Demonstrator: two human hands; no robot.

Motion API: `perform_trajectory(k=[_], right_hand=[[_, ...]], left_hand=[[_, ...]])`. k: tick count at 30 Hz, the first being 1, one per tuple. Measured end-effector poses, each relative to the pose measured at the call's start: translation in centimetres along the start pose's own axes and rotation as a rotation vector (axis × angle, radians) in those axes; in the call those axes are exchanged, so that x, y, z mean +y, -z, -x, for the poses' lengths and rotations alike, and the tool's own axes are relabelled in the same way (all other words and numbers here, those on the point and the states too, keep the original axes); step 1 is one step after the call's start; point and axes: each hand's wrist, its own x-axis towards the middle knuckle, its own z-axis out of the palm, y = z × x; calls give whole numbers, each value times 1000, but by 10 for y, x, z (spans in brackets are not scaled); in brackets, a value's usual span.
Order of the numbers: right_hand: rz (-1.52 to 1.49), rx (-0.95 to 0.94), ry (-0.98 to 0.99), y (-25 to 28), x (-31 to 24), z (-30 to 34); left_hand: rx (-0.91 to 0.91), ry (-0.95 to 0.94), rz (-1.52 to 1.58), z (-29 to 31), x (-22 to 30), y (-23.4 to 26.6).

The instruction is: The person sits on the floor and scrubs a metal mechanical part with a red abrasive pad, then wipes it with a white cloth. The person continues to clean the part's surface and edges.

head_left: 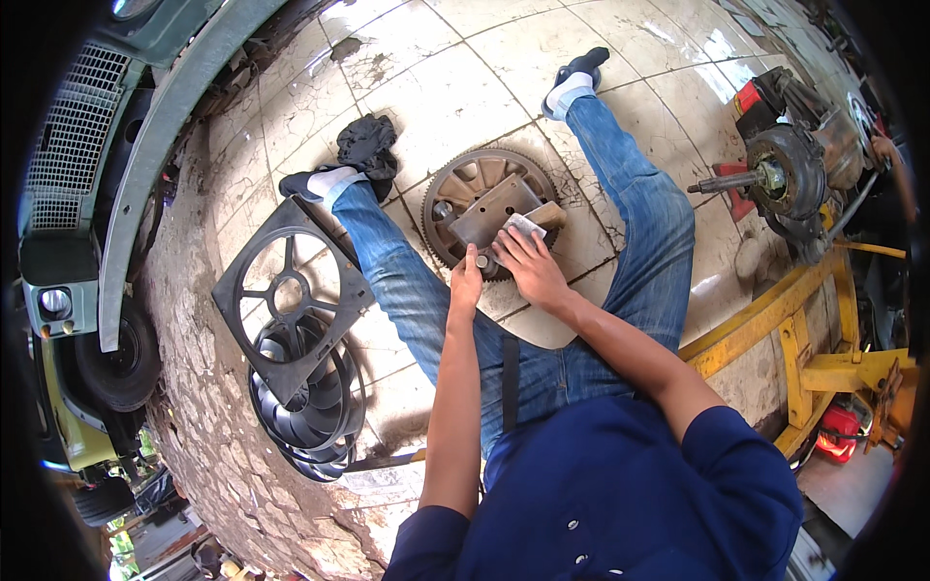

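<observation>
From the head view I watch a person seated on the floor, legs spread around a round, toothed metal wheel that lies flat on the tiles. Its rim is finely notched, its face ribbed with dull brown-grey metal between recessed pockets. Across it sits a thick, angular metal plate, smooth and greyish brown, with a small hole in its face. A block with a woody tan colour sits by the plate's right end, and a pale grey pad lies beside it, under the fingertips of the right hand. That hand is laid out with fingers extended over the pad; I cannot tell whether it grips it. The left hand is at the plate's near edge, fingers pointing forward, its grip hidden from me. The blue jeans hem the work in on both sides. Beyond the left leg, a black fan shroud with a spoked opening overlaps a curved-blade fan, and a crumpled black cloth lies by the foot. Off to the right are a greasy machine part with a protruding shaft and a yellow metal frame. The cream tiles are cracked and smudged; along the far left stands a vehicle with a mesh grille.
</observation>
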Motion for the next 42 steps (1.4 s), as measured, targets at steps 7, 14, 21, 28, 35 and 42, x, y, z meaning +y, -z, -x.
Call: perform_trajectory(k=[7, 14, 21, 28, 35, 42], right_hand=[[179, 91, -281, 17, 42, -4], [0, -1, 73, 2, 5, 4], [191, 95, -212, 19, 42, -3], [58, 36, 48, 6, 15, 3], [176, 73, -160, 21, 30, -1], [28, 5, 76, 13, 8, 2]], left_hand=[[7, -52, 28, 4, 5, -3], [-45, -69, 97, -4, -11, -3], [13, -119, 20, -1, -4, -5], [-77, -91, 197, -18, -22, -8], [-140, -123, 180, -14, -22, -6], [-155, -100, 251, -7, -15, -1]])
